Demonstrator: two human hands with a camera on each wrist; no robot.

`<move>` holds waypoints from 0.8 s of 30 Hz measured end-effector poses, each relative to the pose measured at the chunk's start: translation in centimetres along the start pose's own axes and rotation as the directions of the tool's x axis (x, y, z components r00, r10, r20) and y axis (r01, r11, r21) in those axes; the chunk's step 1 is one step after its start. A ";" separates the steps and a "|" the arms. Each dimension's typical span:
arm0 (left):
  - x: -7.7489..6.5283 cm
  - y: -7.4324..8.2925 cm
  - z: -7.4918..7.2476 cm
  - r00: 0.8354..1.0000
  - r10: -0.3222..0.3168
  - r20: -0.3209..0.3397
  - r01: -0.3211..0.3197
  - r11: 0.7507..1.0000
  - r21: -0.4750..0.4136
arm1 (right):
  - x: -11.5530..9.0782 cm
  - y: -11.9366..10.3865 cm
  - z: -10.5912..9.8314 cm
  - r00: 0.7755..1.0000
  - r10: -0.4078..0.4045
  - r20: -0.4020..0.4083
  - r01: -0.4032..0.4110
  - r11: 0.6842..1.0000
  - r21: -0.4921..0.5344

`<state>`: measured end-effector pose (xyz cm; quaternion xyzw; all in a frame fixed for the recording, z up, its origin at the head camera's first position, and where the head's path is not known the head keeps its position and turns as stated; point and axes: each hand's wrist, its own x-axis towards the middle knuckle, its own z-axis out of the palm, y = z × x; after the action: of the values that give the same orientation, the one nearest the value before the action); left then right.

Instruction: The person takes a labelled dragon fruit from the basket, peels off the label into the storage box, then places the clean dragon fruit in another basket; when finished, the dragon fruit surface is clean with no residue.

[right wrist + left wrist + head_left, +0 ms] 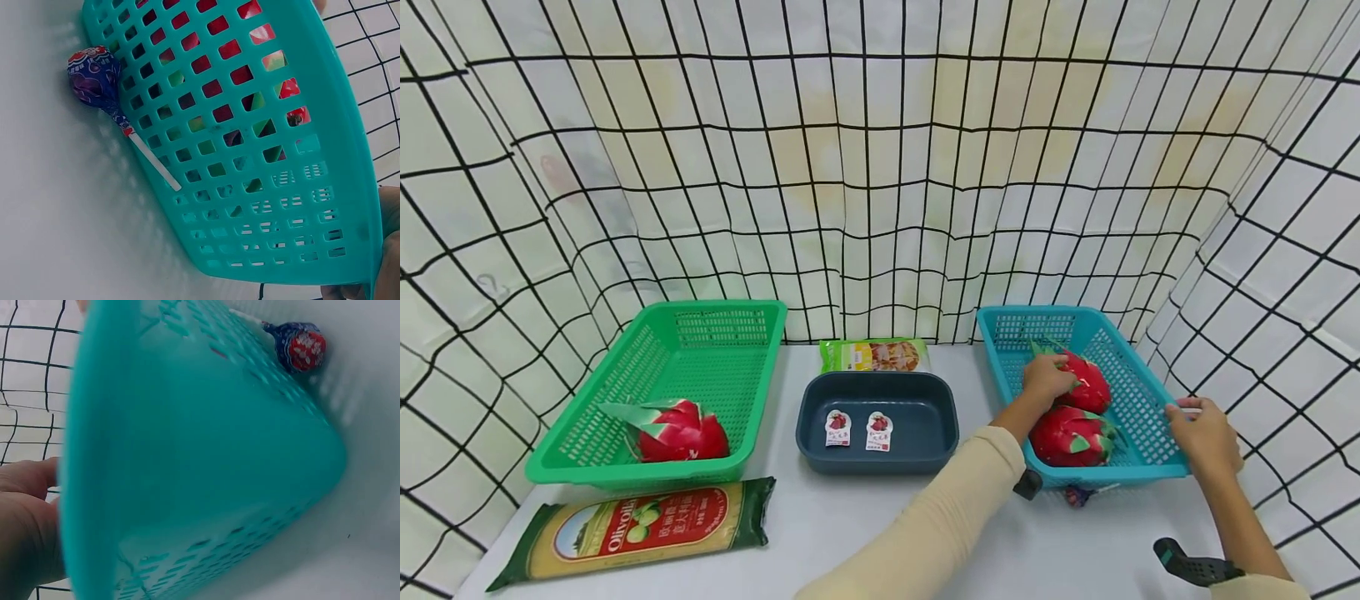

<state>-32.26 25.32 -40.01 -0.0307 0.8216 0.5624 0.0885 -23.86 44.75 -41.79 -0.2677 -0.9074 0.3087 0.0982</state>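
On the right stands a blue plastic basket [1138, 392] with two red dragon fruits, an upper one [1088, 385] and a lower one [1063, 437]. My left hand [1047, 382] reaches over the basket's left rim, its fingers curled on the upper dragon fruit; in the left wrist view the basket's corner hides most of that hand [28, 525]. My right hand [1208, 437] grips the rim at the right front corner, with thumb and fingers also showing at the rim in the right wrist view. A wrapped lollipop [94, 78] lies against the basket's front base.
At left, a green basket [722, 375] contains another dragon fruit [683, 433]. An Olivoilà pasta bag [647, 532] lies before it. Between the baskets sit a dark blue tray [917, 417] with two dragon-fruit labels and a green packet [880, 355] behind it. Black netting encloses the back and sides.
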 end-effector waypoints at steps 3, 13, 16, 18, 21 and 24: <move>-0.4 0.1 0.5 0.998 0.036 0.058 -0.040 0.997 0.066 | 0.0 0.2 -0.3 1.000 0.013 0.006 -0.013 1.000 -0.008; 0.0 0.0 0.5 0.965 0.070 0.253 -0.117 0.978 0.172 | 0.0 -0.3 0.0 1.000 0.012 0.000 -0.012 1.000 -0.012; 0.1 -0.1 0.3 0.961 0.045 0.273 -0.090 0.984 0.152 | -0.2 -0.2 -0.1 1.000 0.014 0.001 -0.014 1.000 -0.017; 0.1 -0.1 0.3 0.958 0.033 0.284 -0.078 0.986 0.146 | -0.3 -0.1 -0.3 1.000 0.014 0.001 -0.014 1.000 -0.022; 0.2 -0.1 0.3 0.958 0.038 0.284 -0.081 0.987 0.142 | -0.3 0.1 -0.3 1.000 0.016 0.008 -0.016 1.000 -0.025; 0.2 -0.1 0.1 0.964 0.050 0.261 -0.093 0.984 0.153 | -0.2 0.0 -0.2 1.000 0.010 0.010 -0.010 1.000 -0.022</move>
<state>-32.47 25.38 -40.16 0.0794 0.8473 0.4949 0.1756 -23.61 44.77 -41.63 -0.2718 -0.9098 0.3007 0.0894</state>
